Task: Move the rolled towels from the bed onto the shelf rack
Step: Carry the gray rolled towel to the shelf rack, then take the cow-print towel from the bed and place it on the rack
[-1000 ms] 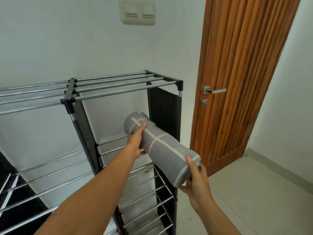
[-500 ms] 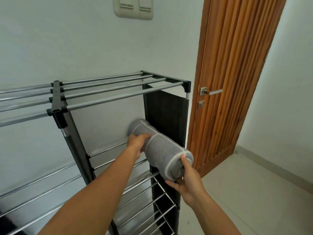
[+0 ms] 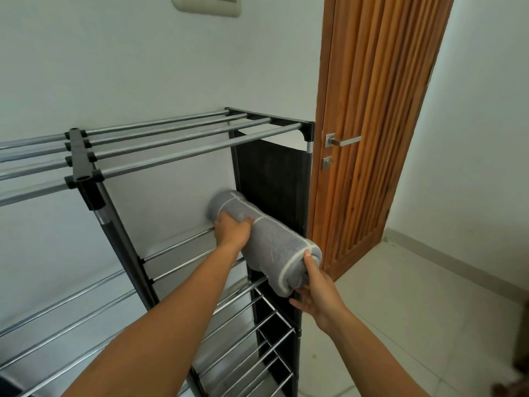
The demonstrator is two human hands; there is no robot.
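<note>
A grey rolled towel (image 3: 272, 242) with thin white stripes lies lengthwise in the right bay of the shelf rack (image 3: 183, 144), under the top tier and beside the black side panel. Its far end reaches toward the wall; its near end sticks out past the front bar of the second tier. My left hand (image 3: 232, 230) grips the roll from above near its far half. My right hand (image 3: 315, 293) cups the near end from below, thumb up against the end face. I cannot tell whether the roll rests on the bars.
The rack has metal bars on several tiers and black posts, standing against a white wall. A wooden slatted door (image 3: 380, 124) with a metal handle (image 3: 342, 140) stands just right of the rack. Pale floor tiles (image 3: 415, 310) lie to the right.
Both hands have pushed the towel deeper into the rack's right bay and slightly lower, toward the second tier. The view has moved closer to the rack.
</note>
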